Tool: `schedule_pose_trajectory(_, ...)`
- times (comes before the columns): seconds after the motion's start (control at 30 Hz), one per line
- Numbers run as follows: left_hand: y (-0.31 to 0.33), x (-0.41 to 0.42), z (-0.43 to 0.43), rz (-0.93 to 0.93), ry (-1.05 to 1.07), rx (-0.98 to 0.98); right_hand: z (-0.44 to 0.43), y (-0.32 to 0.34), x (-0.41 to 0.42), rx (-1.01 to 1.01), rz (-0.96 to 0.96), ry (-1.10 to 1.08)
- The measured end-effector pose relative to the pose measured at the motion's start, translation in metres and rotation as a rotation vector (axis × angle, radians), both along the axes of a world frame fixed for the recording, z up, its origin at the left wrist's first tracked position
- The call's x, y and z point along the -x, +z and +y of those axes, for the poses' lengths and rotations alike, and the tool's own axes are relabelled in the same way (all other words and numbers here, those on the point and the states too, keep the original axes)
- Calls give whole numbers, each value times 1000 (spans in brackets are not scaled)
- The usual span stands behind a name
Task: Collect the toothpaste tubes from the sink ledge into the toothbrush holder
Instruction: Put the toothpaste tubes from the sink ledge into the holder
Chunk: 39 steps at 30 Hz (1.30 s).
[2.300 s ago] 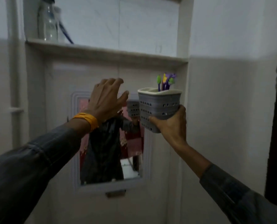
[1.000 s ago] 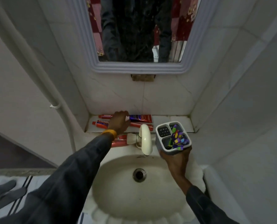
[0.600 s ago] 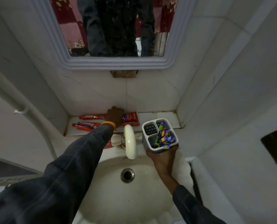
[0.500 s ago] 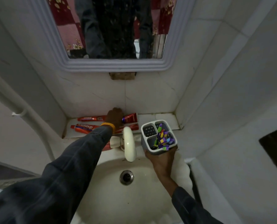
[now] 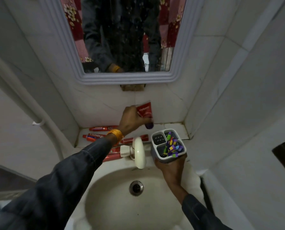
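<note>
My left hand [image 5: 132,119] grips a red toothpaste tube [image 5: 145,110] with a purple cap, held upright with the cap down, above the ledge and just left of the holder. My right hand [image 5: 171,166] holds the grey toothbrush holder [image 5: 168,145] from below, over the sink's right rim. Colourful toothbrushes [image 5: 171,146] fill its near compartment; the other two compartments look empty. Several red tubes [image 5: 95,136] still lie on the tiled ledge [image 5: 173,126], partly hidden by my left forearm.
A white tap [image 5: 139,154] juts over the basin [image 5: 135,206] between my arms. A framed mirror [image 5: 121,35] hangs on the tiled wall above the ledge. A white pipe [image 5: 37,117] runs down the left wall. Walls close in on both sides.
My left hand has lifted one red tube off the ledge and turned it upright, moving right toward the holder. The holder in my right hand has barely shifted.
</note>
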<state>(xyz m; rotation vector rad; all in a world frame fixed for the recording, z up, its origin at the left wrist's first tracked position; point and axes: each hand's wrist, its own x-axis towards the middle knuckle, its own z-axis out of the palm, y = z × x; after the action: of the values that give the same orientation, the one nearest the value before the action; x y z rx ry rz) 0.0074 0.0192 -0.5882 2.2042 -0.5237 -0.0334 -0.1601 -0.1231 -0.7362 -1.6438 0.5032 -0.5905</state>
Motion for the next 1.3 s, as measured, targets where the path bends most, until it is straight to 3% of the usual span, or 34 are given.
schedule_pose_trajectory(0.1, 0, 14, -14, 72, -118, -11, 0, 11, -4, 23, -33, -3)
schedule_pose_trajectory(0.3, -17, 17, -24, -145, -137, -209, -2, 3, -3, 20, 33, -51)
schedule_pose_trajectory(0.47, -18, 10, -26, -135, -254, -403, -3, -3, -8, 20, 70, -59)
schedule_pose_trajectory(0.67, -39, -2, -7, 86, -134, -177, 0, -2, -4, 19, 72, -71)
schedule_pose_trajectory(0.77, -62, -8, 25, 133, -7, -172, 1, -5, -4, 30, 86, -86)
schedule_pose_trajectory(0.87, -86, -9, 58, 129, 96, -333, 2, -10, -3, 68, 107, -87)
schedule_pose_trajectory(1.0, -119, -7, 78, 175, 51, -562, 1, -13, -1, 76, 114, -57)
schedule_pose_trajectory(1.2, -130, -14, 61, -1, -30, -691, -4, -17, -2, 51, 124, -33)
schedule_pose_trajectory(1.3, -129, -25, 54, 20, -106, -673, -5, -17, -2, 44, 119, -32)
